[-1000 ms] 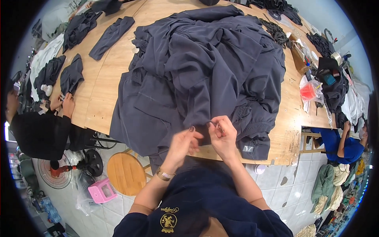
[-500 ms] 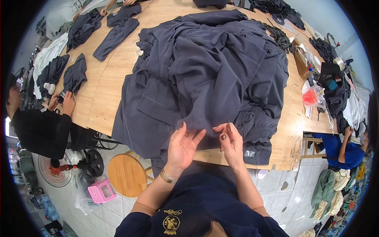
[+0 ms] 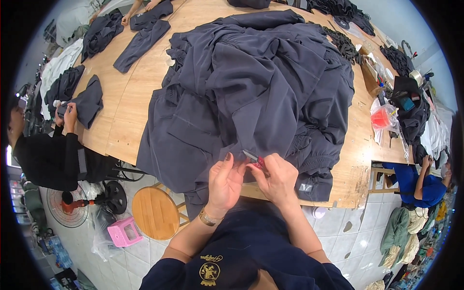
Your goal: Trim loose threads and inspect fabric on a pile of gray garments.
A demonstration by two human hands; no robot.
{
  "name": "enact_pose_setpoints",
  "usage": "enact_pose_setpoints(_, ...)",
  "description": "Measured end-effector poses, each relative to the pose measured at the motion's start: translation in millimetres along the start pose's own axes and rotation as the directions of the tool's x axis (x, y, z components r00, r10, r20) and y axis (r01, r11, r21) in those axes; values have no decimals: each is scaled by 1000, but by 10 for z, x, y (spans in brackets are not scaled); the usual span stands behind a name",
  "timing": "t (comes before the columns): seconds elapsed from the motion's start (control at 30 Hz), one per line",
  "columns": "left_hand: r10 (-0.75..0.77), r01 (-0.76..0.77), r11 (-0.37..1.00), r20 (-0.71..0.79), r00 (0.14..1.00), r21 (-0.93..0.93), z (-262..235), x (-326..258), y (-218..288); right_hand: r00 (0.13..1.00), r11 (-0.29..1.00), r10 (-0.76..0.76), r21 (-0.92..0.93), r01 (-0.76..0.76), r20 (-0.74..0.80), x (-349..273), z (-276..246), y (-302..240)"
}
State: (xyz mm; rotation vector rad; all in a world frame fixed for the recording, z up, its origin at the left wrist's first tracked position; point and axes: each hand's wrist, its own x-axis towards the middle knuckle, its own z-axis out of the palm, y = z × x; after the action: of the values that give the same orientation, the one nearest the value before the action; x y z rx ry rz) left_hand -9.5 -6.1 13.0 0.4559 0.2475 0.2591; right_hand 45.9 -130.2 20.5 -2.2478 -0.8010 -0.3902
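A large heap of dark grey garments [image 3: 261,96] lies on the table in front of me, its near edge draping over the front. Small thread snips [image 3: 253,157] with red handles sit in my right hand [image 3: 279,180], whose fingers are closed around them. Their blades point up and to the left, over the cloth's near fold. Close beside the snips is my left hand [image 3: 225,181], palm turned inward, thumb raised and apart from the fingers. A faint see-through patch blurs the cloth by its fingertips; whether a thread runs there I cannot make out.
The wooden table [image 3: 130,101] carries more dark garments [image 3: 140,46] at the far left. A person in black [image 3: 46,150] handles cloth at the left; another in blue [image 3: 427,186] sits right. A round stool [image 3: 154,212], pink stool [image 3: 124,232] and fan [image 3: 67,205] stand left.
My right hand has turned and moved left, bringing the snips toward my left hand, with the blades now pointing up-left. The person at the left has lifted the cloth in their hands.
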Motion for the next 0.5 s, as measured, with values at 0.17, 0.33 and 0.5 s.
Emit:
enact_pose_setpoints(0.17, -56, 56, 998, -22, 998, 0, 59, -7, 12, 999, 996, -52, -68, 51, -17, -8, 27, 44)
enact_pose_setpoints(0.33, -67, 68, 997, 35, 997, -21, -6, -1, 35, 997, 994, -77, -79, 74, -33, -10, 44, 59)
enact_pose_setpoints(0.5, -59, 60, 998, 83, 995, -2, -10, -8, 29, 996, 994, -84, -73, 82, -31, -10, 48, 62)
